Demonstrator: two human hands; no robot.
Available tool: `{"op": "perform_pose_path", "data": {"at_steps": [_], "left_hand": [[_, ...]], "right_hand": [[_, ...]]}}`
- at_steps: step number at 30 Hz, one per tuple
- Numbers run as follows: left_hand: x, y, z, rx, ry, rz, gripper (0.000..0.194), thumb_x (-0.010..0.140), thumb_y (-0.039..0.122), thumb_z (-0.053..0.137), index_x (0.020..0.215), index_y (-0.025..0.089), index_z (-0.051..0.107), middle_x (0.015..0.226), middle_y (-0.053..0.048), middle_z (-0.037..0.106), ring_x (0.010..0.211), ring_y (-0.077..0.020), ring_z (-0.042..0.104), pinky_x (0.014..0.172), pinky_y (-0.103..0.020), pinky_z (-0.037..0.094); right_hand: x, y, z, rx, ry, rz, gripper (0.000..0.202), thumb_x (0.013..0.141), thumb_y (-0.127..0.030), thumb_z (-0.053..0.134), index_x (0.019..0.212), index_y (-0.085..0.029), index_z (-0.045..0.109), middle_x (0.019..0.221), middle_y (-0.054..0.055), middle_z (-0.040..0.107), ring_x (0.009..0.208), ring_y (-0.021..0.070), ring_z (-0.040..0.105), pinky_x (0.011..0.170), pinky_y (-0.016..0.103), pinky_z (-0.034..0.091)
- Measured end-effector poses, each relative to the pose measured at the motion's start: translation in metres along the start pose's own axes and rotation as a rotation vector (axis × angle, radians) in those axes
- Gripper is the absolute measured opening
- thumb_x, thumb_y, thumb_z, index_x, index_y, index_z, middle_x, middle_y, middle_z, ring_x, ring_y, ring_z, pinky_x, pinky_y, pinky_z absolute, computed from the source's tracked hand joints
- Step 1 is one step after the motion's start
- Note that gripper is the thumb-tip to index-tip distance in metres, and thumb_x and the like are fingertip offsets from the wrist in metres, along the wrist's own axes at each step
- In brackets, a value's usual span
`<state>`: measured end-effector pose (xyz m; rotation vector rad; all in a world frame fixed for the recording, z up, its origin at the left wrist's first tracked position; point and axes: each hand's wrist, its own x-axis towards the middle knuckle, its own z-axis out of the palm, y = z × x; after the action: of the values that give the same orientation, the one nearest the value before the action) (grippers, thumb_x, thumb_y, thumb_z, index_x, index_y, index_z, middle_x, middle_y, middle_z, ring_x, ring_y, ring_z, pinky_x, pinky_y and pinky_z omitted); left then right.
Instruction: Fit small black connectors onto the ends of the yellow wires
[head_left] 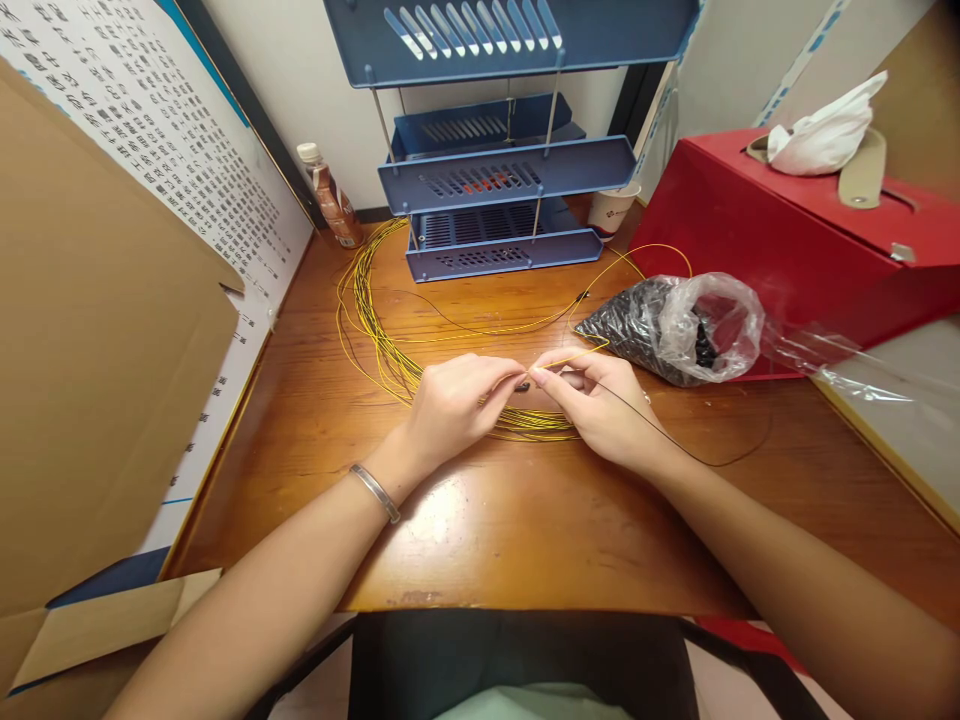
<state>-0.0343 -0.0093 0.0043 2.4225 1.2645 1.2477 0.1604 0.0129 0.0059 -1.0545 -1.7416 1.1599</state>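
My left hand [466,402] and my right hand [596,402] meet above the wooden desk, fingertips pinched close together. Between them runs a thin yellow wire [585,352], held in both pinches. A dark wire [679,443] trails off to the right below my right hand. Just under the fingertips shows a small black piece [523,386]; whether it is held or hangs from the wire I cannot tell. Behind and beneath my hands lies a large loose coil of yellow and dark wire [379,335]. Another small black piece [582,296] sits on a strand farther back.
A clear plastic bag of small black pieces [637,322] lies right of my hands. Behind it stands a red box [697,230] with tissue on top. A blue tiered tray [502,262], a paper cup [613,212] and a drink bottle [334,205] stand at the back. Cardboard [105,330] leans left.
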Motion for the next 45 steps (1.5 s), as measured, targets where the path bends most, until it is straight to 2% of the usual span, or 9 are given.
{"op": "perform_pose_path", "data": {"at_steps": [7,11,14,18,22,29,40,45], "left_hand": [[0.0003,0.0033,0.0038,-0.122,0.033,-0.117,0.016,0.096,0.025,0.061,0.094,0.016,0.075,0.084,-0.007,0.078,0.068,-0.0135,0.067,0.070,-0.026,0.053],[0.0024,0.0066,0.0037,-0.263,-0.017,-0.281,0.016,0.095,0.027,0.063,0.091,0.015,0.074,0.083,-0.006,0.077,0.063,-0.0117,0.063,0.061,-0.023,0.048],[0.0043,0.0082,0.0038,-0.384,-0.054,-0.401,0.018,0.094,0.029,0.063,0.087,0.015,0.072,0.082,-0.006,0.077,0.066,-0.0123,0.064,0.062,-0.023,0.048],[0.0053,0.0078,0.0057,-0.568,-0.058,-0.494,0.019,0.092,0.031,0.065,0.085,0.014,0.070,0.080,-0.006,0.075,0.072,-0.0137,0.067,0.069,-0.025,0.051],[0.0061,0.0078,0.0062,-0.715,-0.069,-0.566,0.023,0.089,0.037,0.068,0.084,0.015,0.068,0.076,-0.005,0.072,0.068,-0.0120,0.063,0.063,-0.023,0.050],[0.0075,0.0089,0.0047,-0.808,-0.104,-0.582,0.023,0.089,0.037,0.068,0.082,0.015,0.066,0.073,-0.003,0.068,0.063,-0.0097,0.059,0.059,-0.021,0.048],[0.0065,0.0091,0.0051,-0.817,-0.125,-0.581,0.025,0.088,0.039,0.067,0.081,0.016,0.064,0.072,-0.002,0.065,0.063,-0.0097,0.057,0.057,-0.021,0.046],[0.0058,0.0091,0.0052,-0.817,-0.141,-0.579,0.027,0.090,0.040,0.065,0.081,0.016,0.061,0.071,0.000,0.061,0.053,-0.0070,0.049,0.046,-0.019,0.040]], "right_hand": [[-0.0016,-0.0001,0.0017,-0.031,0.047,-0.048,0.022,0.091,-0.036,0.067,0.091,-0.014,0.073,0.077,0.004,0.069,0.057,0.0105,0.052,0.051,0.025,0.034],[-0.0024,0.0025,0.0023,-0.059,0.067,-0.114,0.019,0.091,-0.033,0.066,0.091,-0.016,0.073,0.075,0.002,0.069,0.052,0.0092,0.049,0.049,0.025,0.035],[-0.0018,0.0049,0.0022,-0.102,0.085,-0.189,0.014,0.091,-0.029,0.066,0.090,-0.017,0.073,0.077,0.001,0.069,0.050,0.0077,0.046,0.050,0.025,0.037],[-0.0011,0.0064,0.0018,-0.161,0.102,-0.259,0.011,0.091,-0.027,0.067,0.088,-0.018,0.072,0.078,0.001,0.068,0.050,0.0075,0.045,0.052,0.026,0.038],[-0.0013,0.0063,0.0015,-0.193,0.114,-0.294,0.010,0.091,-0.026,0.067,0.088,-0.018,0.073,0.076,0.001,0.067,0.052,0.0087,0.046,0.053,0.027,0.037],[-0.0023,0.0052,0.0006,-0.200,0.130,-0.328,0.009,0.090,-0.025,0.070,0.086,-0.018,0.074,0.072,0.000,0.066,0.050,0.0081,0.043,0.052,0.027,0.037],[-0.0033,0.0006,-0.0008,-0.222,0.138,-0.365,0.008,0.089,-0.024,0.071,0.087,-0.018,0.076,0.074,0.001,0.068,0.053,0.0093,0.046,0.049,0.026,0.036],[-0.0031,0.0000,-0.0016,-0.205,0.132,-0.382,0.008,0.090,-0.023,0.071,0.085,-0.018,0.076,0.075,0.001,0.069,0.054,0.0094,0.047,0.050,0.026,0.036]]}}
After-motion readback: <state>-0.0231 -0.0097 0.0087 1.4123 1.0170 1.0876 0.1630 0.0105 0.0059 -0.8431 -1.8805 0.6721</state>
